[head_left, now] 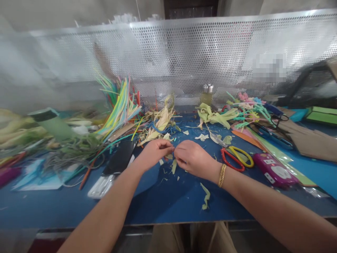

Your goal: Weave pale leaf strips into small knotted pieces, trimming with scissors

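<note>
Pale-green husk (174, 167) shows between the left hand (158, 151) and right hand (193, 158), midway from near to far edge of the desk (168, 207), probably for easy reach. Both hands' fingers pinch closed; on what, I cannot tell.

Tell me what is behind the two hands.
Beyond the left hand lies a leafy pile; beyond the right hand, pale scraps on the blue table. Whatever the hands themselves cover cannot be seen.

left fingers (166, 151) beside right fingers (181, 154), husk scraps (207, 194)
</note>
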Tool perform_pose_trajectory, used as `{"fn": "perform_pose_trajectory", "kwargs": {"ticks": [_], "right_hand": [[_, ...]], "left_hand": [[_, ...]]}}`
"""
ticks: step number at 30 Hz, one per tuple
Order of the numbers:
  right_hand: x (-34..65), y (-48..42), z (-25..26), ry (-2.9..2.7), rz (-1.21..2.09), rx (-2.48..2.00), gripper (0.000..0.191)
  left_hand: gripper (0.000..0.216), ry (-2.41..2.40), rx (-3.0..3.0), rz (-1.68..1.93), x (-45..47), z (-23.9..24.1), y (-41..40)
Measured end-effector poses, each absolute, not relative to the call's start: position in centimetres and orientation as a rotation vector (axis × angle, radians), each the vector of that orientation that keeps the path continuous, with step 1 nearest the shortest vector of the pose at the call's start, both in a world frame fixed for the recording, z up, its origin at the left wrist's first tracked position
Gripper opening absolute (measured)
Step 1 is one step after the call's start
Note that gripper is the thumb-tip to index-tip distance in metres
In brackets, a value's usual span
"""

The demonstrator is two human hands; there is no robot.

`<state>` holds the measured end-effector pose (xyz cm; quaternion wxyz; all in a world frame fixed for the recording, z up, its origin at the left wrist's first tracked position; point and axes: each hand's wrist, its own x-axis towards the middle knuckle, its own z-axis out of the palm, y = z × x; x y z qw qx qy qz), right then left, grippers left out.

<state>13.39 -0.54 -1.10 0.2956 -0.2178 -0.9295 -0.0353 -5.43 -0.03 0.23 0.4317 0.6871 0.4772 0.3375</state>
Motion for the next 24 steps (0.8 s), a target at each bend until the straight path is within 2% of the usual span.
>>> {"fn": "perform_pose_trajectory", "kwargs": {"ticks": [4, 9, 16, 24], "right_hand": [[13.2, -1.0, -0.8, -2.429, -0.058, -0.493, 0.019], [13.1, -1.3, -0.9, -2.211, 0.158, -0.528, 0.016], [13.1, -0.9, -1.4, -1.917, 0.317, -0.8, 0.017], [14.1, 0.0, -0.8, -1.765, 0.509, -1.175, 0.008]], "left_hand": [[0.016, 1.206, 1.425, 0.759, -5.6, -0.2, 0.2], [0.008, 1.194, 1.284, 0.724, -5.3, -1.3, 0.2], [0.018, 1.248, 1.524, 0.843, -5.3, -1.2, 0.0], [0.027, 1.264, 1.831, 1.069, -5.5, -0.6, -0.2]]}}
